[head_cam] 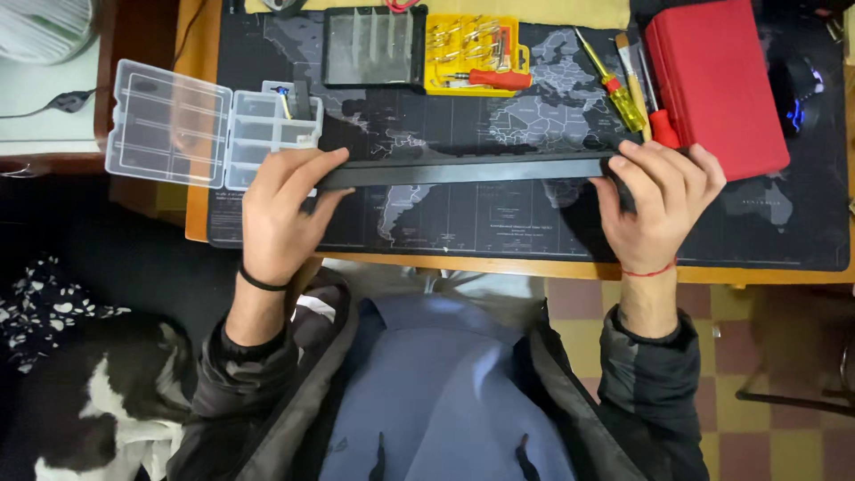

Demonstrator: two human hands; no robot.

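Long flat black plastic bar [468, 169], lying left-right over dark map-printed desk mat [499, 223].
Left hand [283, 209], right hand [657, 200]: fingers clamped on opposite ends.

there is one view only, from a camera worn on the person's head; it looks almost straight down, so nothing is shared with a second view; the person's lap and jacket fill the bottom middle, close under the lens; the left hand [283, 209] and right hand [656, 200] sit mid-frame at arm's reach, each at one end of a long black bar [463, 169]; beyond the fingertips, toward the top edge, the dark map-printed desk mat [499, 223] runs out to the far side of the desk (its top strip is cut off); nearer than the wrists, the desk's front edge crosses the frame; checkered floor shows at the lower right
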